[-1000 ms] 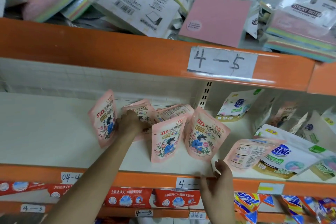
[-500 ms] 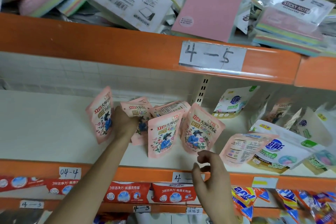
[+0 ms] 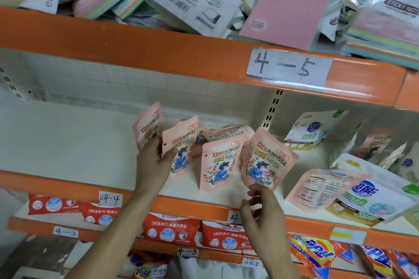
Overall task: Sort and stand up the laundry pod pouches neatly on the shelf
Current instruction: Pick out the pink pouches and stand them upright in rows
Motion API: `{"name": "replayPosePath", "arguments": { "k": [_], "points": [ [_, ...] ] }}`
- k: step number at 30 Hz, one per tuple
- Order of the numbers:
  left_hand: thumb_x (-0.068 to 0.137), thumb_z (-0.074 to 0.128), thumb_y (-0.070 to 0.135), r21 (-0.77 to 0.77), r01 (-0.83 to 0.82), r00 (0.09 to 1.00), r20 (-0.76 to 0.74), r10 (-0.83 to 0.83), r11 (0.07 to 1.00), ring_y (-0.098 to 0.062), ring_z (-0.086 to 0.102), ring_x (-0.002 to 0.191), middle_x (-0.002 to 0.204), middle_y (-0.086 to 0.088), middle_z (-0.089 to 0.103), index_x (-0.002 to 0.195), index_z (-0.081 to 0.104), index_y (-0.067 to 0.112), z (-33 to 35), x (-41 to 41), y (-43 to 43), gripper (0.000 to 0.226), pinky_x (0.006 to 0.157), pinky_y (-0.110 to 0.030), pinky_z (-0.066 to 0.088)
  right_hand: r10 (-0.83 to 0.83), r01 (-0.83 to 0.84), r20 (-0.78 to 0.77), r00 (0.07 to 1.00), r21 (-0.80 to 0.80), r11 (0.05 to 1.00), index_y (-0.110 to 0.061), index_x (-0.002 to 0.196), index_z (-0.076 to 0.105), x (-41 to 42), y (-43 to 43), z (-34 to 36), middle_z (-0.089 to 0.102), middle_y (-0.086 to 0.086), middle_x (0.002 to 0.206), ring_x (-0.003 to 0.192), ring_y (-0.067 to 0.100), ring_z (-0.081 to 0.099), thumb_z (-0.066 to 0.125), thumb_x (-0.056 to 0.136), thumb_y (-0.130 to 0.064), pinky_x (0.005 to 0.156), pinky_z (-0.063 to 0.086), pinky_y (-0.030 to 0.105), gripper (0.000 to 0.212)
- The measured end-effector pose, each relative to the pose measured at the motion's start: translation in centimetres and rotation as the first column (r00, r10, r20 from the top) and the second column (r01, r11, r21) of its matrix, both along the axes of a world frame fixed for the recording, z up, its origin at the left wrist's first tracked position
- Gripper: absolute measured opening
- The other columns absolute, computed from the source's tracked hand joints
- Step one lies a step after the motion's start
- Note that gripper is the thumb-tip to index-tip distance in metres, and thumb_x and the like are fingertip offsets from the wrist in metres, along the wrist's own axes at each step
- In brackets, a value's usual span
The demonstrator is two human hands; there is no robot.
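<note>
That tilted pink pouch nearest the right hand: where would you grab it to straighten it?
Probably pinch the tilted pink pouch by its flat sealed top edge, coming from the front-right: that thin strip stands free, while a neighbouring pouch crowds its left side.

The left hand is covering the lower part of the leftmost pink floral laundry pouch, its fingers hiding behind the next pink pouch. The right hand is blurring at the fingers and masking half of a white handwritten paper label. The big white-and-blue pouch is running off the right edge.
</note>
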State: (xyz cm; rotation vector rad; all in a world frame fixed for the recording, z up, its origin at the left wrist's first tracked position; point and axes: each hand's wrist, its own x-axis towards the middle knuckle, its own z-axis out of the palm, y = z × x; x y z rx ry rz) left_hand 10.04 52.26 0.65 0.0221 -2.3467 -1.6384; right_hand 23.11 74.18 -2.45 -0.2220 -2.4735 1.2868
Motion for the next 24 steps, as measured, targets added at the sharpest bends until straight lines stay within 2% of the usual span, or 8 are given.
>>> {"name": "replayPosePath", "arguments": {
  "k": [3, 5, 8, 12, 14, 16, 19, 24],
  "points": [
    [0.092, 0.060, 0.008, -0.029, -0.034, 0.998, -0.046, 0.033, 0.999, -0.021, 0.057, 0.121, 0.130, -0.005, 0.061, 0.128, 0.054, 0.012, -0.7, 0.8, -0.5, 0.037, 0.077, -0.011, 0.047, 0.037, -0.040, 0.072, 0.997, 0.042, 0.998, -0.027, 0.130, 0.044, -1.8, -0.6, 0.1, 0.053, -0.014, 0.118, 0.087, 0.000, 0.059, 0.060, 0.090, -0.027, 0.066, 0.054, 0.022, 0.043],
    [0.094, 0.058, 0.010, -0.028, -0.039, 0.996, -0.076, 0.036, 0.999, -0.019, 0.055, 0.123, 0.132, -0.004, 0.059, 0.132, 0.051, 0.013, -1.0, 1.2, -0.6, 0.039, 0.075, -0.007, 0.048, 0.054, -0.061, 0.108, 0.993, 0.066, 0.996, -0.022, 0.138, 0.039, -3.1, -1.2, 0.2, 0.049, -0.010, 0.125, 0.086, 0.002, 0.059, 0.060, 0.090, -0.034, 0.065, 0.047, 0.012, 0.054],
    [0.093, 0.059, 0.022, -0.125, -0.016, 0.994, -0.109, 0.002, 0.992, -0.016, 0.057, 0.118, 0.128, -0.002, 0.059, 0.132, 0.050, 0.014, -1.6, 1.7, -0.7, 0.041, 0.073, -0.011, 0.052, 0.083, -0.092, 0.129, 0.988, 0.062, 0.994, -0.025, 0.145, 0.026, -4.6, -2.2, 0.4, 0.044, -0.006, 0.134, 0.098, 0.007, 0.058, 0.066, 0.084, -0.043, 0.068, 0.042, 0.007, 0.075],
    [0.084, 0.069, 0.026, -0.379, 0.050, 0.999, 0.033, -0.041, 0.924, -0.022, 0.064, 0.107, 0.122, -0.005, 0.065, 0.127, 0.055, 0.014, -3.4, 2.1, -1.6, 0.047, 0.069, -0.022, 0.050, 0.073, -0.077, 0.140, 0.987, 0.025, 0.997, -0.034, 0.148, 0.000, -6.1, -3.1, -0.1, 0.034, -0.004, 0.148, 0.124, 0.011, 0.048, 0.076, 0.064, -0.060, 0.097, 0.048, 0.033, 0.117],
    [0.085, 0.069, 0.024, -0.394, 0.073, 0.996, 0.083, -0.044, 0.916, -0.023, 0.066, 0.102, 0.118, -0.005, 0.069, 0.124, 0.060, 0.011, -3.9, 2.3, -2.0, 0.041, 0.067, -0.021, 0.048, 0.070, -0.079, 0.159, 0.985, 0.049, 0.996, -0.035, 0.145, 0.000, -6.7, -3.5, -0.4, 0.028, -0.002, 0.155, 0.128, 0.016, 0.048, 0.075, 0.058, -0.067, 0.097, 0.049, 0.039, 0.119],
    [0.087, 0.067, 0.021, -0.411, 0.030, 0.998, 0.062, -0.005, 0.911, -0.025, 0.068, 0.095, 0.111, -0.008, 0.072, 0.116, 0.065, 0.006, -4.1, 2.4, -2.5, 0.033, 0.063, -0.018, 0.044, 0.036, -0.051, 0.181, 0.983, 0.078, 0.996, -0.026, 0.146, 0.007, -7.3, -3.6, -0.6, 0.025, 0.001, 0.156, 0.130, 0.017, 0.045, 0.077, 0.056, -0.065, 0.097, 0.048, 0.038, 0.121],
    [0.088, 0.067, 0.017, -0.455, -0.034, 0.999, -0.001, 0.038, 0.890, -0.026, 0.070, 0.091, 0.106, -0.009, 0.073, 0.108, 0.068, 0.003, -4.1, 2.7, -3.0, 0.024, 0.058, -0.014, 0.040, -0.024, 0.002, 0.204, 0.979, 0.110, 0.994, -0.015, 0.145, 0.016, -8.1, -4.2, -0.6, 0.038, 0.002, 0.145, 0.130, 0.020, 0.042, 0.080, 0.055, -0.063, 0.099, 0.045, 0.040, 0.121],
    [0.088, 0.066, 0.017, -0.462, -0.103, 0.994, -0.020, 0.106, 0.881, -0.028, 0.070, 0.082, 0.098, -0.013, 0.074, 0.100, 0.068, -0.001, -4.4, 3.3, -3.7, 0.022, 0.051, -0.008, 0.031, 0.027, -0.050, 0.267, 0.963, 0.081, 0.995, -0.015, 0.141, 0.024, -9.4, -6.1, -0.5, 0.049, 0.003, 0.130, 0.121, 0.023, 0.048, 0.078, 0.055, -0.063, 0.096, 0.047, 0.041, 0.112]
  ]
}}
